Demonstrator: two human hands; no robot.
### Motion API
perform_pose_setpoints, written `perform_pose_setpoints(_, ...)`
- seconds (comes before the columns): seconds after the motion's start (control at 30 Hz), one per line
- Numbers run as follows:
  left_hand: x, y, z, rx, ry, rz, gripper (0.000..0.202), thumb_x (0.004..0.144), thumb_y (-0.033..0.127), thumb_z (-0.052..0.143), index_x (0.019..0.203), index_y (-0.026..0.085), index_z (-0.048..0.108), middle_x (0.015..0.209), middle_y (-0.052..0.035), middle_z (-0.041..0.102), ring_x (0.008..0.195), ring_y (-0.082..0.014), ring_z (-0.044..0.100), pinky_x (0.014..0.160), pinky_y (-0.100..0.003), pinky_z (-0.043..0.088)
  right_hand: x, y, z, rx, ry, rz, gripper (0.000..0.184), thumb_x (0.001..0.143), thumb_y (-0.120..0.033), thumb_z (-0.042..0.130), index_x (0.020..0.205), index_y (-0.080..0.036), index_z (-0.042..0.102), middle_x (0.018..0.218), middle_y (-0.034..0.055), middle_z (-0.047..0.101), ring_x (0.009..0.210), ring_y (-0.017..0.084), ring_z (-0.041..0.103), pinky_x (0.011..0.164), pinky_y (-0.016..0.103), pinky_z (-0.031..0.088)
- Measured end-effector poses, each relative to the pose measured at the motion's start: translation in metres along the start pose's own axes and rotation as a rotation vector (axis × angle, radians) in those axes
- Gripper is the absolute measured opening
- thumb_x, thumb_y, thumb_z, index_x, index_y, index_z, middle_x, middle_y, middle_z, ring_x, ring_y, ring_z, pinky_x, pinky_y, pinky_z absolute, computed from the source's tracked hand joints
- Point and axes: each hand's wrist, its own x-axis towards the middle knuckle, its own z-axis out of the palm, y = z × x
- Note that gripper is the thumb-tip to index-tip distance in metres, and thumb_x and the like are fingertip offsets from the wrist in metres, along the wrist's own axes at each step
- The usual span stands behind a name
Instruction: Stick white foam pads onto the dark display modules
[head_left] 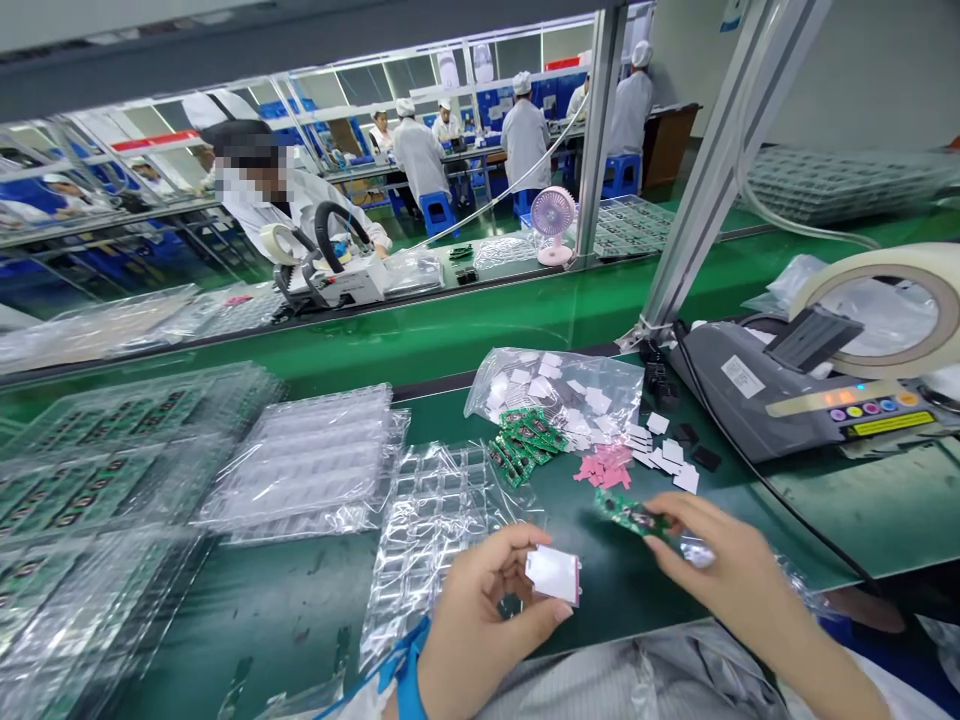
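My left hand (487,620) pinches a small white rectangular piece (553,574) with a pinkish edge, raised over the front of the green bench. To its right, my right hand (712,555) holds a narrow green circuit board (628,514) by one end, between thumb and fingers. Beyond the hands lie a heap of similar green boards (525,445), pink pieces (604,468) and loose white squares (664,455). A clear bag (559,390) with more white squares rests behind them. Left of my left hand is a clear compartment tray (424,530).
Stacked clear trays with boards (97,440) fill the left side, beside a bagged tray stack (307,460). A grey tape dispenser (742,390) stands at right, its black cable (780,500) crossing the bench. A metal post (712,170) rises behind. A co-worker (292,200) sits across.
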Motion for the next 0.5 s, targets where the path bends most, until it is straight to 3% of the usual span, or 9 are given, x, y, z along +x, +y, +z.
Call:
perform_pose_setpoints(0.03,0.000,0.002,0.003,0.021,-0.005,-0.002,0.031,0.067,0.025,0.069,0.094,0.019,0.056,0.072,-0.0006,0.063,0.064,-0.0116,0.056,0.059,-0.022,0.046,0.001,-0.008,-0.012,0.002,0.070,-0.010,0.024,0.083,-0.027,0.052,0.106,-0.023,0.051,0.093,0.0047,0.065,0.071,0.016,0.063,0.061,0.027,0.054)
perform_pose_setpoints(0.1,0.001,0.006,0.009,0.057,-0.017,0.005,0.032,0.064,0.025,0.072,0.093,0.019,0.058,0.071,-0.0007,0.063,0.063,-0.0127,0.056,0.059,-0.023,0.045,0.004,-0.029,-0.031,0.015,0.110,-0.195,0.026,0.084,-0.029,0.054,0.109,-0.026,0.052,0.094,0.0030,0.067,0.076,0.016,0.065,0.066,0.024,0.055)
perform_pose_setpoints(0.2,0.003,0.015,0.015,0.115,-0.036,0.029,0.030,0.060,0.022,0.075,0.088,0.021,0.062,0.071,0.0003,0.065,0.063,-0.0134,0.057,0.058,-0.023,0.044,0.007,-0.063,-0.043,0.059,0.124,-0.446,0.020,0.088,-0.020,0.047,0.105,-0.023,0.057,0.097,0.0053,0.067,0.089,0.016,0.063,0.079,0.026,0.054)
perform_pose_setpoints(0.3,0.003,0.023,0.017,0.141,-0.032,0.047,0.029,0.058,0.019,0.076,0.084,0.022,0.063,0.070,0.0014,0.067,0.062,-0.0140,0.059,0.057,-0.023,0.044,0.008,-0.081,-0.041,0.083,0.089,-0.399,0.026,0.090,-0.017,0.041,0.108,-0.023,0.059,0.098,0.0066,0.067,0.089,0.016,0.063,0.077,0.027,0.055)
perform_pose_setpoints(0.5,0.000,0.030,0.016,0.152,-0.041,0.005,0.025,0.056,0.012,0.075,0.076,0.022,0.063,0.062,0.0030,0.068,0.055,-0.0135,0.060,0.054,-0.022,0.045,0.009,-0.085,-0.037,0.098,0.035,-0.340,0.028,0.089,-0.028,0.045,0.114,-0.032,0.057,0.101,0.0030,0.066,0.091,0.018,0.062,0.069,0.025,0.057)
